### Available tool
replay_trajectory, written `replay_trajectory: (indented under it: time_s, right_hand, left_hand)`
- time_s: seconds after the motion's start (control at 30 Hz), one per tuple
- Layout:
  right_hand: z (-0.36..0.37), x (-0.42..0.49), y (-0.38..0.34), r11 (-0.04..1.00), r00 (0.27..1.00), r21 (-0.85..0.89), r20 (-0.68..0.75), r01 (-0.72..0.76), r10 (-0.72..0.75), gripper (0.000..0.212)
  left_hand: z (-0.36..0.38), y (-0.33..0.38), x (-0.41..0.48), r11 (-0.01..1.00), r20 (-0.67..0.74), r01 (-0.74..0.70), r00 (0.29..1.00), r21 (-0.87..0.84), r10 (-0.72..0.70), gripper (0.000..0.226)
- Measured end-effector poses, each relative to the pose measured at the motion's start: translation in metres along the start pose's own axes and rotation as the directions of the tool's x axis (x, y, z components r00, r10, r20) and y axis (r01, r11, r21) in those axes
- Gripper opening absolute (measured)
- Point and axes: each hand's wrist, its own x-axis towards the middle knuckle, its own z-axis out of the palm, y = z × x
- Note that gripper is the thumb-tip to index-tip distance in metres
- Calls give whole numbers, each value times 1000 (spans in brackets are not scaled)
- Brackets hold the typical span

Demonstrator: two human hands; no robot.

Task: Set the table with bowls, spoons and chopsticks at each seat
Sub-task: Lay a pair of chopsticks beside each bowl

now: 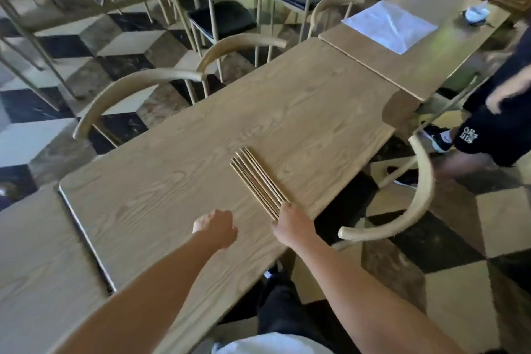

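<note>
Several wooden chopsticks lie side by side in a flat bundle on the wooden table, near its right edge. My right hand rests at the near ends of the chopsticks, fingers curled down over their tips and touching them. My left hand hovers over the table just left of the bundle, fingers curled in a loose fist with nothing in it. No bowls or spoons are in view.
Curved-back wooden chairs stand at the table's left side and right side. A second table abuts the far end, with a plastic sheet and a small dish. Another person stands at the right.
</note>
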Motion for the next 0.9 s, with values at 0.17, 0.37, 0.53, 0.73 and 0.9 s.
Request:
replay_trajectory:
  time_s: [0.17, 0.37, 0.53, 0.73, 0.9]
  right_hand:
    - [10, 91, 0, 1000, 1000, -1, -11, -17, 17, 94]
    - [27, 143, -18, 982, 995, -159, 24, 103, -100, 76]
    - [12, 152, -25, 929, 967, -269, 73, 253, -243, 31]
    - [-24, 165, -63, 985, 915, 164, 404, -50, -21, 25]
    - [-8, 91, -114, 932, 871, 333, 404, 146, -281, 39]
  left_hand:
    - [-4, 19, 46, 998, 136, 62, 989, -4, -61, 36]
    - [2, 32, 75, 976, 240, 200, 955, -80, -176, 32]
    - [3, 35, 70, 958, 307, 267, 924, -101, -225, 28]
    - [-19, 29, 61, 760, 323, 455, 886, -464, -333, 38]
    - [-19, -5, 27, -11, 307, 347, 815, -938, -491, 39]
